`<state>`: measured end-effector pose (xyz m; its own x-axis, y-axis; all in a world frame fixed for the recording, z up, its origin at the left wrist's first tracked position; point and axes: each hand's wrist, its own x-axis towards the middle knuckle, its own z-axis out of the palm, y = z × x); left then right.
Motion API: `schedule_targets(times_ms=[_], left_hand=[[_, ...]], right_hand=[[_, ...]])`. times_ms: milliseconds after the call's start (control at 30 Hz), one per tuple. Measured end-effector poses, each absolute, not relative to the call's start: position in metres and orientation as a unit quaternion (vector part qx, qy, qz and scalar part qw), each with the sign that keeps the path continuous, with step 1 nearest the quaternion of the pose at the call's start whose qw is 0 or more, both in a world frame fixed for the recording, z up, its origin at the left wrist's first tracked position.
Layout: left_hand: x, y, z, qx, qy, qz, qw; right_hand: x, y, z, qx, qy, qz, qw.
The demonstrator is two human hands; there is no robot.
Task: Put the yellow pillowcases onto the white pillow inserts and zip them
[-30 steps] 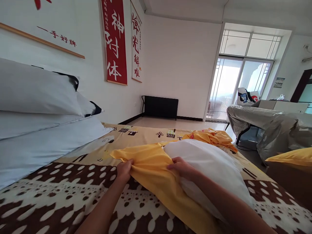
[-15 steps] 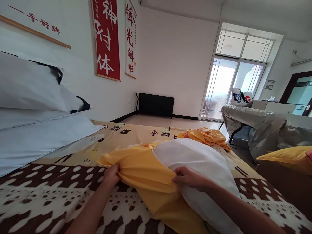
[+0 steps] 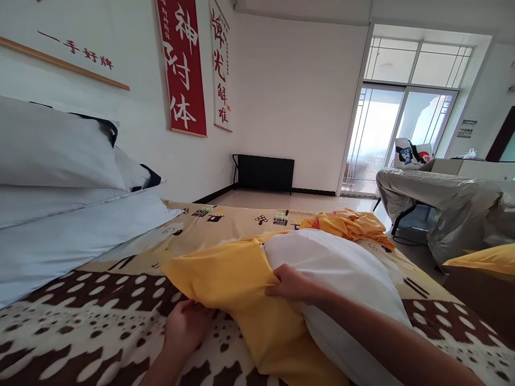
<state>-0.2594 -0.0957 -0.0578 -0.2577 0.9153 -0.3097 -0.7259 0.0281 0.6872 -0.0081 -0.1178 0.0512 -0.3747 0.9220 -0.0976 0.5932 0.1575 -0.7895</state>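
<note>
A white pillow (image 3: 338, 268) lies on the patterned bed cover (image 3: 80, 332), partly inside a yellow pillowcase (image 3: 225, 279). My left hand (image 3: 185, 325) grips the near lower edge of the yellow pillowcase, fingers curled under the cloth. My right hand (image 3: 290, 284) pinches the pillowcase's open edge where it meets the white pillow, my forearm lying across the pillow.
Stacked white pillows (image 3: 60, 187) sit at the left against the wall. A crumpled yellow cloth (image 3: 350, 224) lies at the far side of the bed. A grey covered couch (image 3: 446, 209) stands at right, another yellow item (image 3: 483, 257) beside it, glass doors (image 3: 394, 139) beyond.
My left hand has slid back toward me along the pillowcase's lower edge. My right hand has shifted slightly left on the opening. The view has tilted a little.
</note>
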Motion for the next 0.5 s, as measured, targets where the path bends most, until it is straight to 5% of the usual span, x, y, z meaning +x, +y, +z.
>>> schedule_targets(times_ms=[167, 500], left_hand=[[-0.228, -0.113, -0.071, 0.210, 0.377, 0.557, 0.710], [-0.179, -0.095, -0.056, 0.264, 0.421, 0.593, 0.634]], right_hand=[[0.004, -0.108, 0.040, -0.451, -0.622, 0.524, 0.367], [0.003, -0.104, 0.026, -0.460, -0.593, 0.539, 0.382]])
